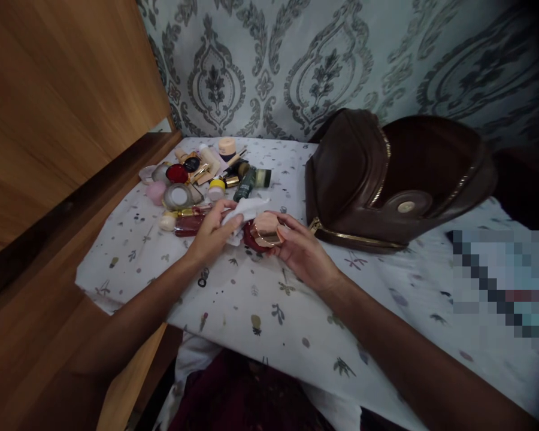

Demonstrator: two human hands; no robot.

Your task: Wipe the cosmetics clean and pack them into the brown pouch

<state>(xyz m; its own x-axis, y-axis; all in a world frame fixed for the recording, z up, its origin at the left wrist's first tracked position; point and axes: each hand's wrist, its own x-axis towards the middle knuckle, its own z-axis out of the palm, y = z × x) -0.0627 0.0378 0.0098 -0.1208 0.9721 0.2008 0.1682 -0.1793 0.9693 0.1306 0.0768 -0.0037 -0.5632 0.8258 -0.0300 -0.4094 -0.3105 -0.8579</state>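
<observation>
My right hand [303, 248] is closed round a jar [267, 229] with a shiny rose-gold lid and a dark red body, tilted so the lid faces me. In my left hand [213, 233] a white wipe [247, 211] is bunched between thumb and fingers, its edge against the jar's left side. Just left of that hand lies a bottle of dark red liquid [188, 225] with a cream round cap. Behind the wipe are a dark green tube [245, 184] and a small jar with a yellow lid [216, 189].
Several cosmetics, among them a red round case [177, 173] and a peach-lidded jar [227, 148], cluster at the back left of the patterned cloth [251, 293]. An unzipped brown leather bag [354, 173] stands at right. A wooden cabinet [72, 78] borders the left; patterned wallpaper [265, 66] is behind.
</observation>
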